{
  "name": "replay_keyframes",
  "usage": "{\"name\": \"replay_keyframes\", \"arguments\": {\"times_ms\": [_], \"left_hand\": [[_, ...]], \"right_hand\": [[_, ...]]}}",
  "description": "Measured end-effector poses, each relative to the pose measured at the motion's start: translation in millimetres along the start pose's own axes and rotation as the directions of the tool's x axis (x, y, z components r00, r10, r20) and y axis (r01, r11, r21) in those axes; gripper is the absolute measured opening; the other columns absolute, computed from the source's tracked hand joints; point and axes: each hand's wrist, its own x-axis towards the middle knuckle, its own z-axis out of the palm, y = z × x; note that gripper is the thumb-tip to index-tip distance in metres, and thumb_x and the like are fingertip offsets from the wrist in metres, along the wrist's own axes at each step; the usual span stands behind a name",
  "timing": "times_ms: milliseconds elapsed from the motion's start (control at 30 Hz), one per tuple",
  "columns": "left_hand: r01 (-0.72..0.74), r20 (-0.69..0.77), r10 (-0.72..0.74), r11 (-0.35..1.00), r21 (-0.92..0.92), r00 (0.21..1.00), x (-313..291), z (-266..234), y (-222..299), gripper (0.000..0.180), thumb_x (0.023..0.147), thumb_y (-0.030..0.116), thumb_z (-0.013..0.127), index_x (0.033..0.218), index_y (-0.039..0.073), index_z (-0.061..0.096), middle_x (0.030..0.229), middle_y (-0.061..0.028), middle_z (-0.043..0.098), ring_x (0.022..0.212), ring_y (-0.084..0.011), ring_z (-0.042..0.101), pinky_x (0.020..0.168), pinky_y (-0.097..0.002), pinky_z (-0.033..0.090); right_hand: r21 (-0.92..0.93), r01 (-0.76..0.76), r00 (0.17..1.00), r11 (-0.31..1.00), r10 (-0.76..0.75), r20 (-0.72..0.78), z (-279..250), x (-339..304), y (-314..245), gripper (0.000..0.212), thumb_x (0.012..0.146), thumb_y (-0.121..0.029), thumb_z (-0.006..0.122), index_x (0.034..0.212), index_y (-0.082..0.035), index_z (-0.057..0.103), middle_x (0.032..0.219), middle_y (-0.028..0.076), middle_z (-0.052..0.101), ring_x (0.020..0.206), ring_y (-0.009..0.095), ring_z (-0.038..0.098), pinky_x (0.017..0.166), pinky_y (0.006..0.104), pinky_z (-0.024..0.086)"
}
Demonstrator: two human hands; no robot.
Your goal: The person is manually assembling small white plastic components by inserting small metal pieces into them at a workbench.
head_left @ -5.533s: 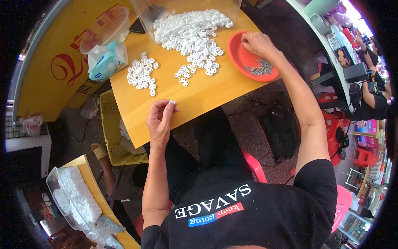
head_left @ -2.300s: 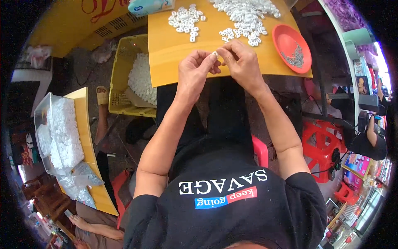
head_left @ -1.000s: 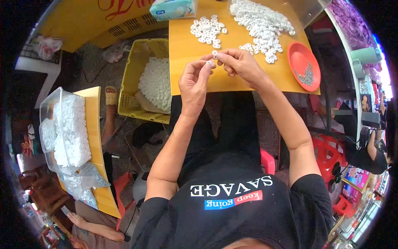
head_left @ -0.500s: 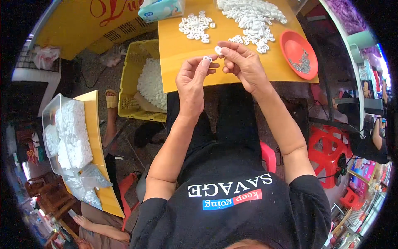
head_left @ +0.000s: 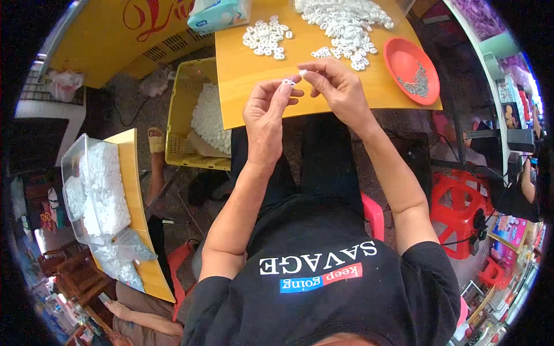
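Above the table's near edge, my left hand (head_left: 265,112) pinches a small white plastic piece with holes (head_left: 289,82) between thumb and forefinger. Close to its right, my right hand (head_left: 341,89) grips a second small white piece (head_left: 302,73) at its fingertips, mostly covered by them. A narrow gap separates the two pieces. Beyond my hands lie a small pile of white oval two-holed pieces (head_left: 267,38) and, further right, a bigger heap of them (head_left: 346,32). A red plate (head_left: 398,55) at the right holds small silvery metal parts (head_left: 418,83).
A tissue pack (head_left: 216,16) lies at the table's far left. Below the table's left side stands a yellow crate (head_left: 180,121) of white pieces. Further left, a clear bin (head_left: 74,196) sits on another board near a seated person's arm (head_left: 144,317). Red stools (head_left: 456,202) stand at right.
The white piece in my right hand has turned, and its flat face shows less. My right fingers have shifted slightly left. The whole view has moved a little.
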Motion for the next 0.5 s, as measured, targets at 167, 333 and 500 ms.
{"name": "replay_keyframes", "arguments": {"times_ms": [167,333,500], "left_hand": [[0.058,0.040,-0.058,0.998,-0.005,0.998,0,6,3,0.015,0.097,0.013,0.059,0.102,0.000,0.059,0.103,-0.0135,0.069,0.086,-0.0141,0.065,0.079,-0.0276,0.051],[0.089,0.046,-0.089,0.996,0.003,0.995,3,3,1,0.014,0.096,0.013,0.059,0.102,-0.001,0.058,0.092,-0.0106,0.068,0.078,-0.0130,0.063,0.075,-0.0261,0.051],[0.113,0.079,-0.113,0.994,0.010,0.990,5,6,2,0.015,0.096,0.012,0.060,0.099,-0.002,0.058,0.085,-0.0096,0.066,0.074,-0.0127,0.061,0.072,-0.0258,0.051]], "right_hand": [[0.093,-0.148,0.987,0.985,0.153,-0.047,-2,1,-4,0.022,0.094,-0.015,0.063,0.108,0.002,0.067,0.083,0.001,0.063,0.065,0.007,0.059,0.062,0.0207,0.050],[0.446,-0.322,0.937,0.835,0.348,0.026,-5,-3,-19,0.023,0.095,-0.014,0.063,0.112,0.001,0.066,0.077,-0.001,0.061,0.065,0.007,0.057,0.065,0.0216,0.051],[0.420,-0.334,0.936,0.844,0.350,0.042,-5,-5,-24,0.024,0.094,-0.015,0.063,0.112,0.000,0.067,0.078,-0.001,0.062,0.065,0.006,0.057,0.063,0.0212,0.051]]}}
